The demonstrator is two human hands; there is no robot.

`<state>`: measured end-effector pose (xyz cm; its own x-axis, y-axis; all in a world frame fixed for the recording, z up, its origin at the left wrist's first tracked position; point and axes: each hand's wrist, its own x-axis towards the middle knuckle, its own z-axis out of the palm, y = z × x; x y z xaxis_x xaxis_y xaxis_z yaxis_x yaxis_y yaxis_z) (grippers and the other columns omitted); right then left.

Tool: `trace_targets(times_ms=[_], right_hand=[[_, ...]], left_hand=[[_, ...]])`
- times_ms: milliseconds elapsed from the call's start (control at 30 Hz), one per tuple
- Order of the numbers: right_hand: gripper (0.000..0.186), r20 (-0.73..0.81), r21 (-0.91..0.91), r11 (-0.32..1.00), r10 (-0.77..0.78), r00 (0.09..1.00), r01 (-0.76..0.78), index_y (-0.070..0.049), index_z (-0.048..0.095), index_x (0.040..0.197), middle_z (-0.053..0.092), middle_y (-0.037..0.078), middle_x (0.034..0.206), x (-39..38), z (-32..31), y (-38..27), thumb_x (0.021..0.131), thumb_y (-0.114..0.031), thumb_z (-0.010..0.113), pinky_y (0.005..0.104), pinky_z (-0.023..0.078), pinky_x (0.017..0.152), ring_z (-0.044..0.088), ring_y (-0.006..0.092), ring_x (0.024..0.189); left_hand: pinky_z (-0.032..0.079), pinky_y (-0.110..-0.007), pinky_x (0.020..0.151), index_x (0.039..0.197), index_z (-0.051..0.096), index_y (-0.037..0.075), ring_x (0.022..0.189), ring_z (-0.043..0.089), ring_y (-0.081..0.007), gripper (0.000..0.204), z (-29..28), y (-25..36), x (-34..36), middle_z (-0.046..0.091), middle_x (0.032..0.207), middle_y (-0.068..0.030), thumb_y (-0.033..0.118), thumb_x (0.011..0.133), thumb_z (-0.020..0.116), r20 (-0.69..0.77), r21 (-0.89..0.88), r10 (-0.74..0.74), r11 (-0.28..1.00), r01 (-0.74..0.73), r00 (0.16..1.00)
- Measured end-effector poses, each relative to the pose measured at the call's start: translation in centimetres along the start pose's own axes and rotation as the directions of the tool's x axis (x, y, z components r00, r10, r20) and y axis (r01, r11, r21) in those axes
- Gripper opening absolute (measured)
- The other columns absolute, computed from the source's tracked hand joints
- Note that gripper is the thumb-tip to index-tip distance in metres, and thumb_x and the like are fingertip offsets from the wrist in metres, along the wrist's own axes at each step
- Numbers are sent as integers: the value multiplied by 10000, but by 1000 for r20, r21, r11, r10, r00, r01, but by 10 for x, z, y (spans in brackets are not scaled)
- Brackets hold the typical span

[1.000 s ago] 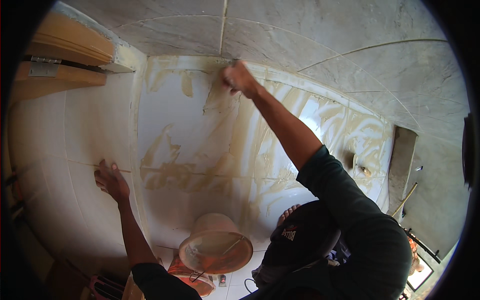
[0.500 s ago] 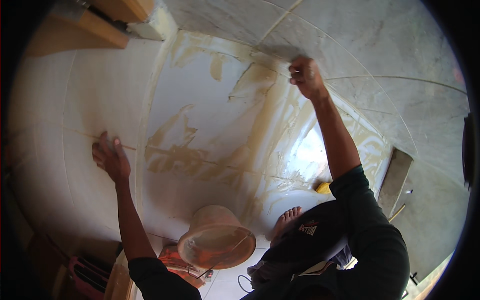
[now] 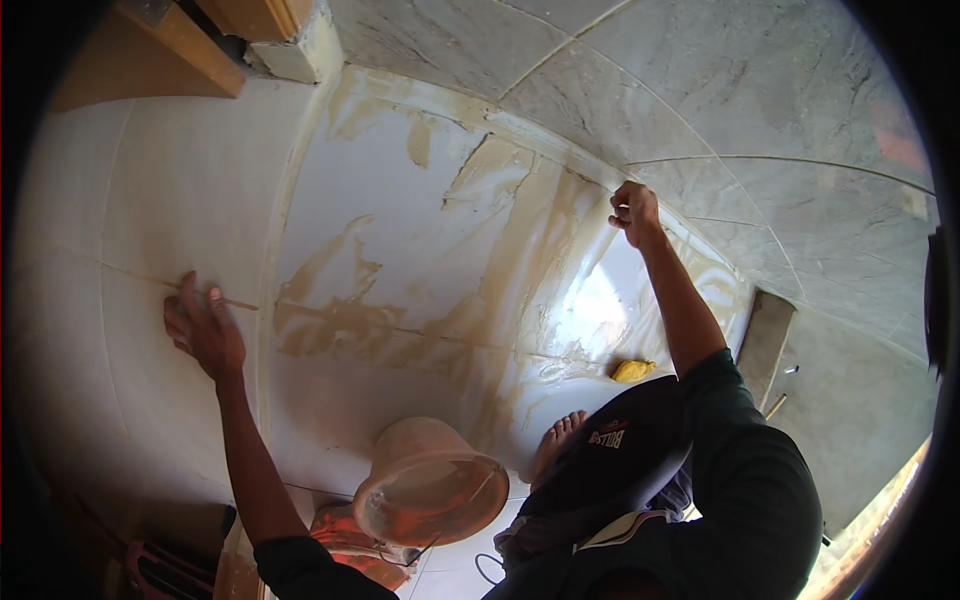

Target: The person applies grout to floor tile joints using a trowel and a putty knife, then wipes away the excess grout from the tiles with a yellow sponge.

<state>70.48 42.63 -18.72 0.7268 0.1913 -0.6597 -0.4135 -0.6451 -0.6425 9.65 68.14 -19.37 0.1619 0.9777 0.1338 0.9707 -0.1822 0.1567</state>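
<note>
Right hand curled in and fingers bunched, a dark-sleeved person reaches to the far edge of a pale tiled floor, just beside a grey marbled wall; whether the hand pinches anything small cannot be told from this angle. Left hand, spread with the thumb apart and seemingly bare, rests on a cream tiled wall beyond the floor's left edge. Tan paste lies smeared over the floor, streaked along its joints and toward the far edge. A wide bucket sits toward the near side, close to a bare foot, with a yellow bundle just beyond the dark-clad leg.

Footing looks the likeliest trouble: the shiny, smeared floor could let the foot slide if the long reach pulls weight forward, and a knock from the leg could tip the bucket.

Compared with a second earlier, the right hand is farther right along the far edge, well past the grey wall's joint, while the left hand remains on its wall. The yellow bundle, partly covered half a second ago, now shows more fully.
</note>
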Motion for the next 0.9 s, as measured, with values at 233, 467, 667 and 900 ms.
trace_targets(times_ms=[233, 467, 667, 900], right_hand=[[548, 503, 215, 941, -337, 796, 262, 4, 437, 1341, 551, 45, 753, -31, 118, -21, 908, -326, 499, 322, 508, 527, 479, 106, 559], [240, 199, 56, 968, -250, 948, 243, -63, 601, 1019, 610, 106, 842, -41, 79, -5, 849, -198, 499, 394, 558, 548, 629, 198, 736], [268, 360, 217, 900, -435, 826, 379, -78, 586, 902, 563, 60, 750, -9, 104, -2, 863, -329, 502, 341, 525, 527, 509, 130, 565], [179, 474, 208, 948, -313, 823, 240, -15, 582, 819, 553, 105, 686, -82, 316, -88, 854, -171, 500, 388, 540, 486, 508, 194, 524]], left_hand=[[248, -611, 1071, 1453, 414, 121, 1347, 291, -464, 636, 9, -21, 2, 330, 1485, -253, 570, 1003, 428, -31, 108, 93, 990, -89, 995], [210, -624, 1110, 1468, 399, 115, 1389, 259, -494, 652, -10, 1, 4, 285, 1507, -301, 579, 1009, 400, 129, -27, -79, 996, 83, 988], [139, -651, 1146, 1549, 221, 101, 1428, 174, -546, 752, 5, -12, 3, 208, 1569, -305, 614, 1010, 328, 111, 63, -65, 996, 58, 992], [165, -579, 1142, 1461, 406, 168, 1397, 276, -435, 612, 2, -2, 3, 369, 1510, -227, 558, 993, 461, 29, 60, -33, 998, 32, 999]])
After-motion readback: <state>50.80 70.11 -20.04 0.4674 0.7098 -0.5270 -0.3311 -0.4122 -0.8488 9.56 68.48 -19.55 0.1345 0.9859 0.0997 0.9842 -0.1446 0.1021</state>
